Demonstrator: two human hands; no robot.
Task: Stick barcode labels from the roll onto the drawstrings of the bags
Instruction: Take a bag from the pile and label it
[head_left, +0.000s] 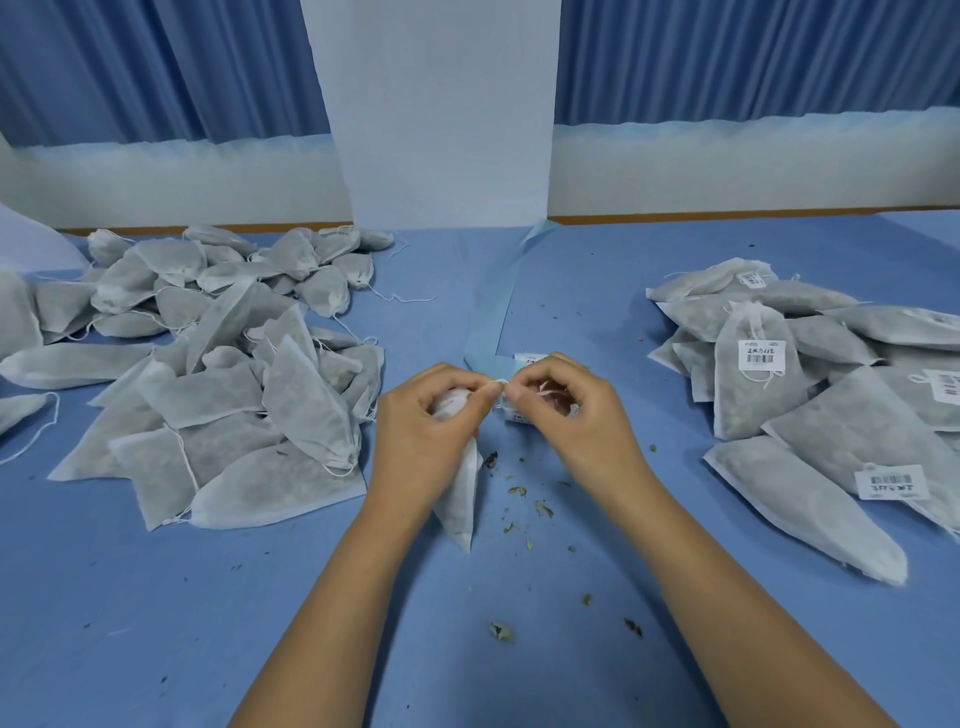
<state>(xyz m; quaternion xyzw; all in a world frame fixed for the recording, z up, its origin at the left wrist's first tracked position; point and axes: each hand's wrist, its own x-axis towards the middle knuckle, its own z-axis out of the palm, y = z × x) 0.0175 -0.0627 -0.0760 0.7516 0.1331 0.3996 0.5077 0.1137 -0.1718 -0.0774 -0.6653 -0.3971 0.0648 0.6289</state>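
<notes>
1. Gripping is recorded at the left hand (431, 421): its fingers are curled round the neck of one bag (460, 499), and thumb and forefinger are pinched on the drawstring (497, 383). The bag hangs below the hand over the middle of the desk (311, 597), towards the near edge. Whether its tip rests on the surface cannot be told. This hold is judged to keep the string taut and clear of the cloth.
2. The right hand (566, 410) is found close against the left, thumb and forefinger pinched on the same drawstring. Whether a label lies between them cannot be told, as the fingers cover the spot.
3. A blue backing strip (493, 312) is laid from the far edge towards the hands and ends just behind them, with a label (527, 358) seen at its near end. The placing is judged to keep the next label within reach. The roll itself is not identified.
4. Unlabelled bags (208, 374) are heaped towards the left edge. Labelled bags (810, 374), several showing a barcode tag (761, 355), are heaped towards the right edge, well apart. The separation is judged to keep finished work from unfinished.
5. Herb crumbs (519, 491) are scattered just beside the held bag and are judged to be shed contents.
</notes>
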